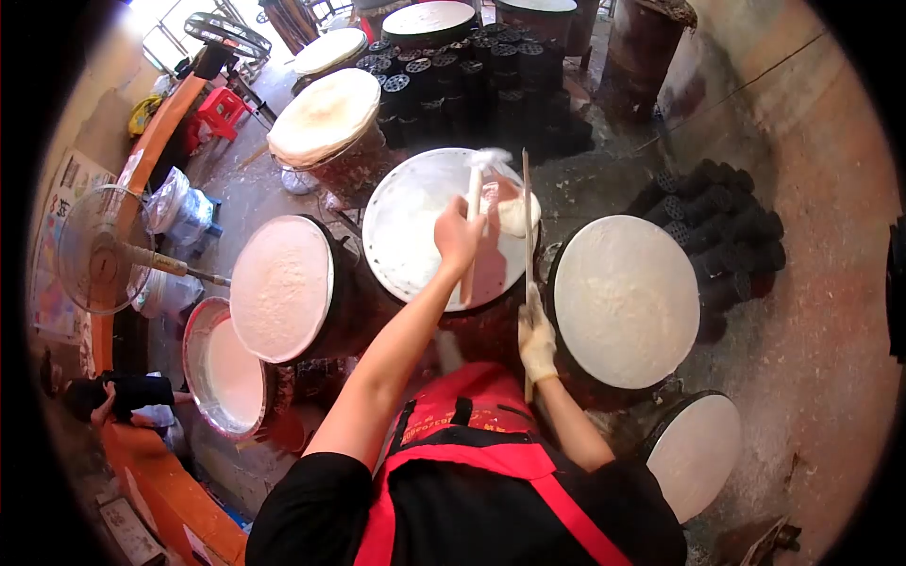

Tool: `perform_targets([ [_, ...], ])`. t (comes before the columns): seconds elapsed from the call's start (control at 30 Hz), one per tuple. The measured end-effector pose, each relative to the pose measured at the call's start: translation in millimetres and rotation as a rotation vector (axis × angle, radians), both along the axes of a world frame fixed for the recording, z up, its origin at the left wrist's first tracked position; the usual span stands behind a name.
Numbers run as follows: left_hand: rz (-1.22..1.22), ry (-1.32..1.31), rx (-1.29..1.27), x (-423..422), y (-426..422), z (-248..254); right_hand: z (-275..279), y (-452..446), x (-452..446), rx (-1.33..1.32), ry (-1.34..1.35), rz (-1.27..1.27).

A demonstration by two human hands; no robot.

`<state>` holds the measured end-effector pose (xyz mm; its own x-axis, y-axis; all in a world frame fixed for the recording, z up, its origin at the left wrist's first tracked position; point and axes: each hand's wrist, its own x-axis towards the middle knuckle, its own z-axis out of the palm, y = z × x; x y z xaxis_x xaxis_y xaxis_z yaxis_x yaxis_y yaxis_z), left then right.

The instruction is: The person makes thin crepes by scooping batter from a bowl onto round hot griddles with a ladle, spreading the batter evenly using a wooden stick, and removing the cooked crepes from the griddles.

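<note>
As I monitor remotely, left hand (458,234): closed round a pale-handled tool (477,184) above the central griddle (370,253); gloved right hand (538,347): gripping a long thin stick (528,226) beside the griddle. White coating (411,217): on the griddle, seemingly unfinished, patchy toward its right; disc (283,288) left of the griddle: already covered.

Left arm (382,377) extended, left hand (458,233) clenched, right hand (538,345) curled closer in
</note>
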<state>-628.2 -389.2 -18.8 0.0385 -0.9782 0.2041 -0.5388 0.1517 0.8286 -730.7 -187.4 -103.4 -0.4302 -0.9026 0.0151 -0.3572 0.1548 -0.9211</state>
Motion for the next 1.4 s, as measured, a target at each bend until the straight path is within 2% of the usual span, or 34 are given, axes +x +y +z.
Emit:
perform_targets([
  [0.03,0.037,0.086,-0.030,1,-11,1,-25,-21,3,-0.018,0.055,-0.045],
  [0.1,0.077,0.349,-0.015,5,-19,19,-25,-54,10,0.036,-0.204,-0.091],
  [0.17,0.012,0.706,0.045,18,-19,60,33,-76,19,0.158,-0.827,-0.090],
  [0.2,-0.085,0.801,0.034,30,-19,73,34,-77,18,0.173,-0.937,-0.070],
  [0.27,-0.122,0.912,0.087,57,-5,90,37,-72,14,0.208,-1.149,-0.030],
  [0.3,-0.122,0.904,0.225,77,4,93,22,-55,18,0.046,-1.274,0.023],
  [0.33,-0.121,0.894,0.361,98,17,93,21,-42,27,0.011,-1.313,-0.038],
  [0.4,-0.019,0.747,0.603,138,47,86,-18,-25,55,0.034,-1.274,-0.286],
  [0.43,-0.032,0.792,0.673,155,64,78,-4,-22,72,0.012,-1.246,-0.345],
  [0.47,-0.045,0.838,0.746,169,83,69,15,-28,96,0.006,-0.967,-0.416],
  [0.53,0.003,0.889,0.758,189,122,58,38,-52,114,0.015,-1.101,-0.398],
  [0.57,0.032,0.909,0.785,198,137,58,12,-76,114,0.028,-1.244,-0.433],
  [0.6,0.060,0.929,0.813,205,150,60,-11,-105,116,-0.150,-1.221,-0.438],
  [0.63,0.052,0.928,0.834,215,160,60,3,-119,120,-0.074,-1.195,-0.395],
  [0.73,0.119,0.829,0.820,234,181,65,55,-149,132,0.130,-0.872,-0.353],
  [0.83,0.142,0.787,0.794,255,190,57,42,-163,131,0.198,-0.818,-0.210],
  [0.93,0.148,0.796,0.795,278,193,43,65,-130,112,0.278,-0.805,-0.012],
  [1.0,0.163,0.814,0.801,292,194,35,53,-92,103,0.196,-0.775,-0.086],
  [1.1,0.166,0.850,0.840,309,197,30,26,-59,105,0.032,-0.786,-0.462],
  [1.2,0.185,0.880,0.846,317,199,27,31,-67,103,0.160,-0.859,-0.386],
  [1.27,0.212,0.896,0.843,320,202,24,37,-89,114,0.198,-0.709,-0.253],
  [1.4,0.282,0.834,0.796,313,206,20,55,-120,130,0.291,-0.642,-0.089],
])
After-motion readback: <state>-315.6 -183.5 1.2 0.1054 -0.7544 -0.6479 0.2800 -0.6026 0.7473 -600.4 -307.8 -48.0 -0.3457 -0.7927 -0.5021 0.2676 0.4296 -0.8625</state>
